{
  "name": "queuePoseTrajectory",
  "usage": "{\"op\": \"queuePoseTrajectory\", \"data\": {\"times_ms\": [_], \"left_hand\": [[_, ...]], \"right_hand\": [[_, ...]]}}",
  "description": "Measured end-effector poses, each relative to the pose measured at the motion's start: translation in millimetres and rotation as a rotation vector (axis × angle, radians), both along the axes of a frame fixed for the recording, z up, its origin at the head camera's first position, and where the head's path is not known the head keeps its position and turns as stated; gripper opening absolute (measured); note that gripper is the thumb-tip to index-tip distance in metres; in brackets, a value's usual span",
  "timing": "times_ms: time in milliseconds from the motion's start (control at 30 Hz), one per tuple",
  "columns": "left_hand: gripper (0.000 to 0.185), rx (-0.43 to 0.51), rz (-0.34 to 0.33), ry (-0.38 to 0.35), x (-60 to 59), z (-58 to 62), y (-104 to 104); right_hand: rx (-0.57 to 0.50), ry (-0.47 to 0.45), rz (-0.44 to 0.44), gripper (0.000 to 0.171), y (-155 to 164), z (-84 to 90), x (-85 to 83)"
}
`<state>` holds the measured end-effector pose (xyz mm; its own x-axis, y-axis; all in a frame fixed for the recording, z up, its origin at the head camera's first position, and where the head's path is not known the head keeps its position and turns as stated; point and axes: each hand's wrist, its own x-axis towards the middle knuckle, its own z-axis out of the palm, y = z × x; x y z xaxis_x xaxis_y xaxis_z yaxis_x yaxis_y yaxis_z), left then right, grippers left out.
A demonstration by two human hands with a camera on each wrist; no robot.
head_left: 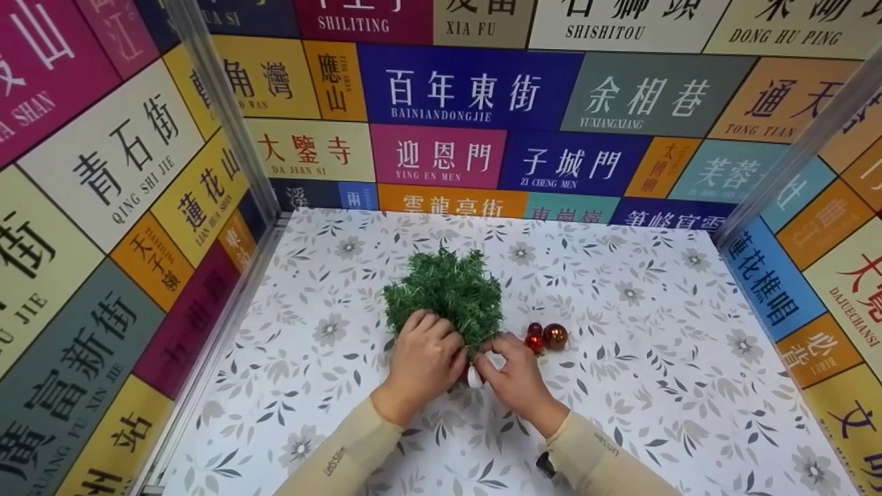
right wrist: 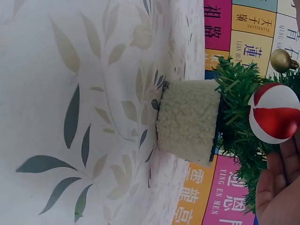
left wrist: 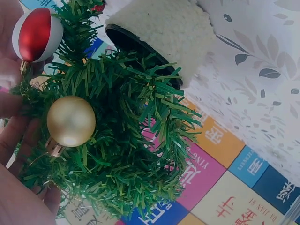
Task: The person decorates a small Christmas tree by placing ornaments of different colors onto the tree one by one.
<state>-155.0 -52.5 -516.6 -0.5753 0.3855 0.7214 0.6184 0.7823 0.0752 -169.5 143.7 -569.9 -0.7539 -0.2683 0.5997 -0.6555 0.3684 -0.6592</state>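
A small green artificial tree [head_left: 444, 289] stands on the flowered tabletop in the head view. Its pot [right wrist: 187, 121] is wrapped in cream fleece. My left hand [head_left: 441, 344] grips the tree's lower branches from the near left. My right hand [head_left: 493, 351] pinches a red-and-white ball [right wrist: 274, 112] against a branch on the near right. That ball [left wrist: 36, 33] shows again in the left wrist view, above a gold ball [left wrist: 70, 121] hanging in the branches [left wrist: 122, 154]. The gold ball [right wrist: 280, 60] also appears at the right wrist view's upper right.
Three loose baubles lie just right of the tree: two red [head_left: 535, 336] and one copper-coloured [head_left: 555, 335]. The table [head_left: 654, 386] has a leaf-and-flower cover. Walls of coloured sign panels [head_left: 468, 89] enclose it at the back and both sides, with metal posts [head_left: 227, 117] at the corners.
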Motion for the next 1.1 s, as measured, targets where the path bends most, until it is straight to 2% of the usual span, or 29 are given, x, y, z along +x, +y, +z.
{"op": "queuePoseTrajectory", "data": {"times_ms": [167, 367, 533, 700, 900, 1100], "left_hand": [[0.015, 0.002, 0.023, -0.016, 1.1, -2.1, 1], [0.015, 0.007, 0.033, -0.022, 2.8, -1.2, 2], [0.015, 0.018, 0.037, -0.032, 3.4, -1.2, 2], [0.017, 0.048, 0.043, -0.019, 4.6, -3.6, 0], [0.034, 0.071, 0.113, -0.025, 7.1, -4.7, -2], [0.064, 0.116, 0.2, -0.03, 8.9, -6.0, -3]], "right_hand": [[-0.052, 0.001, 0.008, 0.019, -2, -2.0, 2.0], [0.005, 0.007, -0.011, 0.015, -2, -5.7, 0.5], [0.01, 0.005, -0.001, 0.004, 1, -5.4, 0.5], [0.027, -0.026, 0.01, 0.003, 4, -3.0, 2.2], [0.034, -0.069, 0.013, 0.006, 8, 2.0, 4.3], [0.029, -0.026, 0.019, 0.015, 12, 0.6, 4.3]]}}
